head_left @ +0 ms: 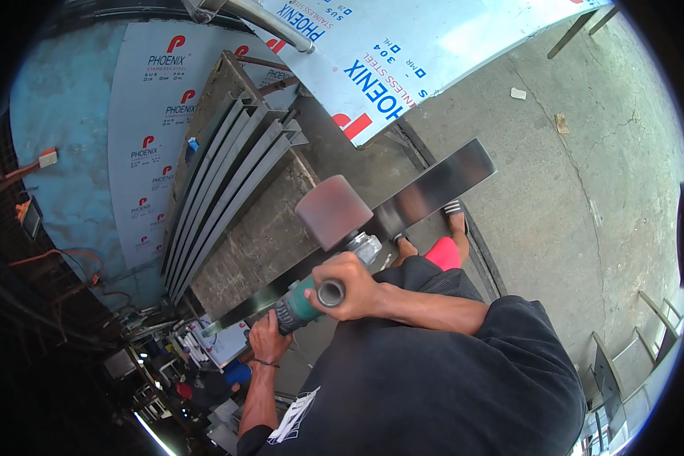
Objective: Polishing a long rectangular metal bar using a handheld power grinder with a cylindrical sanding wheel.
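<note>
Open floor (543, 205) past the end of a metal bar (444, 186), both hands (351, 285) tight around a sander (302, 302)

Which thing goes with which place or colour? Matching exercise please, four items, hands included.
1. Left hand
2. Right hand
3. Drum
4. Metal channels

A. Reddish-brown, at one end of the power tool
B. Side by side on the bench
C. On the tool's dark ribbed part
D. On the tool, nearer its reddish-brown end

Pairs: 1-C, 2-D, 3-A, 4-B
</note>
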Tool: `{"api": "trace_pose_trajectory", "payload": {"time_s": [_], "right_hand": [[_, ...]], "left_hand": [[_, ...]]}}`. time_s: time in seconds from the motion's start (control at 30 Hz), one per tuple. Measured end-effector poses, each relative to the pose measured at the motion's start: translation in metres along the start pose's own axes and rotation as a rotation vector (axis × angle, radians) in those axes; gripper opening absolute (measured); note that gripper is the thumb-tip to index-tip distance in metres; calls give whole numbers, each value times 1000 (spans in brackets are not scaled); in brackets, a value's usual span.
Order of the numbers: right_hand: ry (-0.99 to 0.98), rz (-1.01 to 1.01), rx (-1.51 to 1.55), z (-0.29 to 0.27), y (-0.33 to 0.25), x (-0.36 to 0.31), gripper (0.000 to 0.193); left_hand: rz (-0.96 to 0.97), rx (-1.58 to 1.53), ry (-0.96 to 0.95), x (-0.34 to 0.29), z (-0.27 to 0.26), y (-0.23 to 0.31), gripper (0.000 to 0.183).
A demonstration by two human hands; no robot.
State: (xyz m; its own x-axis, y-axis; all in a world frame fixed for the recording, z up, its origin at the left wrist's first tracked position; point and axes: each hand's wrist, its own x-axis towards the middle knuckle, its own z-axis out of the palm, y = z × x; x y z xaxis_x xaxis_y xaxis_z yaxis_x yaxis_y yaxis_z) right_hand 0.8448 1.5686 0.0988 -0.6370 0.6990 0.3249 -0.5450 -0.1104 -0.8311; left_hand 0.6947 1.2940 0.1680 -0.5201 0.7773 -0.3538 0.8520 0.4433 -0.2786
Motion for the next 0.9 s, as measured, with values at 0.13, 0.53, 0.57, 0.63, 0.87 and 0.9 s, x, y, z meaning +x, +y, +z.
{"api": "trace_pose_trajectory", "payload": {"time_s": [0.13,0.53,0.57,0.63,0.87,0.9], "right_hand": [[3,31,-12,-12,-1,-1,29],[33,-1,22,-17,1,-2,28],[48,6,-4,-21,-2,0,28],[48,11,2,-22,-1,1,29],[84,20,42,-20,13,-1,30],[92,25,40,-16,9,2,30]], "left_hand": [[-16,-27,-41,6,-3,10,49],[-29,-21,-86,15,-11,11,48],[-15,-36,-79,16,-9,13,49],[-20,-36,-52,15,-10,16,48],[-59,41,-55,19,-15,15,44],[-52,42,-60,17,-15,13,44]]}}
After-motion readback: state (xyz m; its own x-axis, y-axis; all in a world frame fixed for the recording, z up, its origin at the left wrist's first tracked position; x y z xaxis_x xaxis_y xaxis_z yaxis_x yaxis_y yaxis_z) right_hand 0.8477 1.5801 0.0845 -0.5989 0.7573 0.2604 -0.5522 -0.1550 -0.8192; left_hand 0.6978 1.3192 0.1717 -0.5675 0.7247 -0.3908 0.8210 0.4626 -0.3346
